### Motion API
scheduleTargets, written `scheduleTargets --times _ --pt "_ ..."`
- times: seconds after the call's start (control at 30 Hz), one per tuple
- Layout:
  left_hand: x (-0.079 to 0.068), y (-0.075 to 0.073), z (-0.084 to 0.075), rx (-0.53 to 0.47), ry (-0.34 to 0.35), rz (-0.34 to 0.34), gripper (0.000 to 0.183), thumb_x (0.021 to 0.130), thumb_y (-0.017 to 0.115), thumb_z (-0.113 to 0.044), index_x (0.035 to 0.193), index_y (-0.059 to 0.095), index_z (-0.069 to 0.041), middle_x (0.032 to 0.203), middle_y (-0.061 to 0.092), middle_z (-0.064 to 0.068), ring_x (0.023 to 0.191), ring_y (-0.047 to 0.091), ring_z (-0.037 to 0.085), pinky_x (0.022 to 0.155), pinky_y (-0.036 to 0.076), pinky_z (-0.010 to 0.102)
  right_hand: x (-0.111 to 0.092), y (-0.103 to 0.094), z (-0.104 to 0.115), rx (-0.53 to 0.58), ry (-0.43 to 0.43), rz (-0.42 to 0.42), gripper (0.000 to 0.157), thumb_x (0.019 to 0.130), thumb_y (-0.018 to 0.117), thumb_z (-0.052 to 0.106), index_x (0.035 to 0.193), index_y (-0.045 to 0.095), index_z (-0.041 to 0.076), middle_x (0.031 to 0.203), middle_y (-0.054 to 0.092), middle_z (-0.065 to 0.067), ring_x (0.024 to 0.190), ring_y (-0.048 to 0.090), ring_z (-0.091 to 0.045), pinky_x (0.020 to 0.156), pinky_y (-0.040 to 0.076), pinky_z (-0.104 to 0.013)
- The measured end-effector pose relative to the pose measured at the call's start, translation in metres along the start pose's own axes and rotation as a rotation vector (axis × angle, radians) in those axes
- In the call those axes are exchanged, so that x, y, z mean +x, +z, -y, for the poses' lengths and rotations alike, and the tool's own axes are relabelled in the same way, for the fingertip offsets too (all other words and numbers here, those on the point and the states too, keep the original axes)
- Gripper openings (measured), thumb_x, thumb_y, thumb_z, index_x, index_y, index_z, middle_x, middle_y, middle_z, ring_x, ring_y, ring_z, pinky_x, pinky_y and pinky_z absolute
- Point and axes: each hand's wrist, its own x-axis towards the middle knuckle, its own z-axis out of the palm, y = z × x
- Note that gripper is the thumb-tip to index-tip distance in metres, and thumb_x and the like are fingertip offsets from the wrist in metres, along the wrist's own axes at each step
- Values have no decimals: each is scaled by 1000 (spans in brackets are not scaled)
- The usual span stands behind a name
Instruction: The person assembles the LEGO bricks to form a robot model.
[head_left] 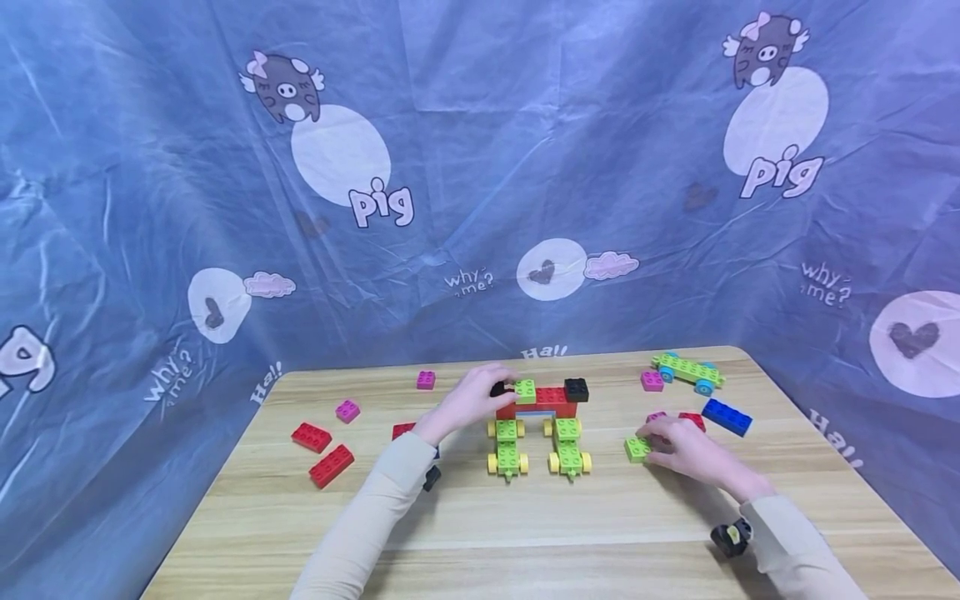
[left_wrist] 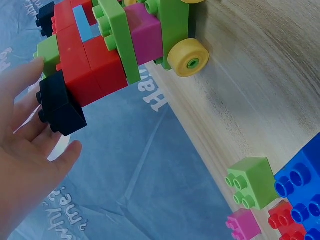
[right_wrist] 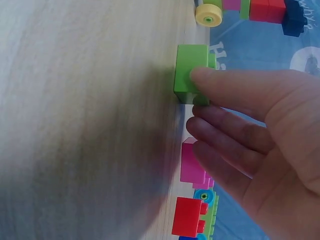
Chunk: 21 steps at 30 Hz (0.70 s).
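Note:
My left hand [head_left: 474, 400] is at the left end of a built block structure. Its fingers lie beside a black brick [left_wrist: 62, 102] and reach towards a lime brick [head_left: 525, 391] on top; contact with either is hard to tell. Red bricks [head_left: 551, 396] form the crosspiece, with another black brick [head_left: 576, 389] at its right end. Two lime wheeled bases [head_left: 507, 450] with yellow wheels stand in front. To the right, my right hand [head_left: 686, 450] pinches a lime brick [right_wrist: 187, 62] by thumb and fingers, low over the table or on it.
On the left lie red bricks [head_left: 332, 466] and pink bricks [head_left: 348, 411]. Right of the structure are a blue brick [head_left: 727, 417], another pink brick [head_left: 652, 381] and a lime wheeled base with blue wheels [head_left: 687, 371]. A patterned blue cloth [head_left: 465, 167] hangs behind the wooden table [head_left: 525, 533].

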Motion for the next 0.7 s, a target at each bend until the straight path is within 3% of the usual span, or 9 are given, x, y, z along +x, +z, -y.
scheduleTargets --times 0.33,0.53,0.7 --pt "0 -2 0 -35 -2 10 35 90 62 -24 120 61 -7 117 65 12 107 62 21 98 50 32 -1 -3 1 -4 -24 -64 24 74 77 16 96 69 10 88 67 4 78 62 -9 70 56 -26" --pt "0 -2 0 -28 -9 16 36 89 63 -25 120 61 -8 118 65 12 108 62 21 98 49 32 1 -14 6 -16 -62 -134 22 75 75 12 96 68 9 90 70 -1 77 66 -16 68 56 -29" --pt "0 -2 -1 -12 -5 13 35 89 63 -24 120 61 -8 117 66 8 108 62 20 99 49 31 4 -25 13 -58 -88 -172 22 75 75 11 96 68 9 88 69 0 75 63 -13 65 55 -27"
